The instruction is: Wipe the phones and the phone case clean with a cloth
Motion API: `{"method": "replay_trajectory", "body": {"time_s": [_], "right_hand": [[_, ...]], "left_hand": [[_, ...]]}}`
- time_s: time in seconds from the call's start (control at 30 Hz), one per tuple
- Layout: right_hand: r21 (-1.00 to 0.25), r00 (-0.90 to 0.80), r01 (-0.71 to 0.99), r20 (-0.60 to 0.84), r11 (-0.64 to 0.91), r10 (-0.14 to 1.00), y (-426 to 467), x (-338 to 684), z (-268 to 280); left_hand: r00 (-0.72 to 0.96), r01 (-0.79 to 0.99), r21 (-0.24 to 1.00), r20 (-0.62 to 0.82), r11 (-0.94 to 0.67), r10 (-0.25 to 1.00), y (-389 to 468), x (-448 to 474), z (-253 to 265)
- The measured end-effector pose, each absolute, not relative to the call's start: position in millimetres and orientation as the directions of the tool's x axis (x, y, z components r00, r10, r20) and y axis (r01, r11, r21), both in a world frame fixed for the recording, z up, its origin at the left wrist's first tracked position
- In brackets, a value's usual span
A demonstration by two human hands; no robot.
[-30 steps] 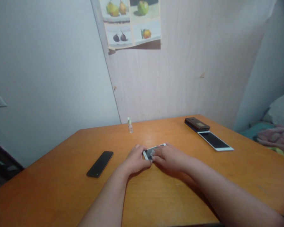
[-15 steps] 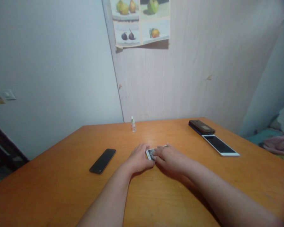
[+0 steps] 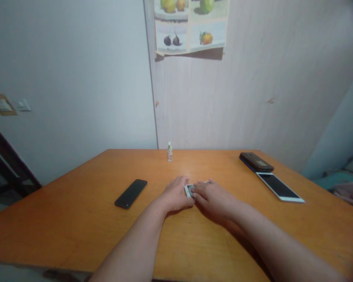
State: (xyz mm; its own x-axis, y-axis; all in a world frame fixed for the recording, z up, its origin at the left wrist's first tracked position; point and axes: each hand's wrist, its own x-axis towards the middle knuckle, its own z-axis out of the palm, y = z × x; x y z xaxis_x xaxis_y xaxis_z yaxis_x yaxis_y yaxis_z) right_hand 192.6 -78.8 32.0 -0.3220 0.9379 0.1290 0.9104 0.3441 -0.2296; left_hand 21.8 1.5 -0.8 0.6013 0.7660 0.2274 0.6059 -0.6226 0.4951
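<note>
A small white smartphone (image 3: 188,190) lies on the wooden table between my two hands, its left end showing. My left hand (image 3: 178,194) is closed around that end, fingers at the far edge and thumb at the near edge. Across the rest of the phone rests my right hand (image 3: 207,194), palm down, its fingers stretched over the screen and touching it. A mottled grey patch shows by the right fingertips; whether it is the screen or something on it cannot be made out. Much of the phone is hidden under the right hand.
A black smartphone (image 3: 131,194) lies to the left. At the back stands a small clear bottle (image 3: 170,152). On the right are a white tablet (image 3: 279,187) and a dark brown wallet-like case (image 3: 256,161). The wooden table (image 3: 76,219) meets the wall at its far edge.
The camera view has shifted slightly, bringing the table's near edge into sight. Both hands stay at the white smartphone, with only a slight movement of the right fingers.
</note>
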Motion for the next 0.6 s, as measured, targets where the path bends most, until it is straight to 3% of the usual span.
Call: {"method": "replay_trajectory", "body": {"time_s": [0.4, 0.6], "right_hand": [[-0.279, -0.381, 0.875, 0.103, 0.395, 0.919, -85, 209, 36], [-0.216, -0.101, 0.969, 0.100, 0.120, 0.990, -71, 240, 33]], "left_hand": [[0.614, 0.633, 0.446, 0.208, -0.633, 0.761, 1, 21, 2], [0.617, 0.625, 0.463, 0.199, -0.628, 0.761, 1, 20, 6]]}}
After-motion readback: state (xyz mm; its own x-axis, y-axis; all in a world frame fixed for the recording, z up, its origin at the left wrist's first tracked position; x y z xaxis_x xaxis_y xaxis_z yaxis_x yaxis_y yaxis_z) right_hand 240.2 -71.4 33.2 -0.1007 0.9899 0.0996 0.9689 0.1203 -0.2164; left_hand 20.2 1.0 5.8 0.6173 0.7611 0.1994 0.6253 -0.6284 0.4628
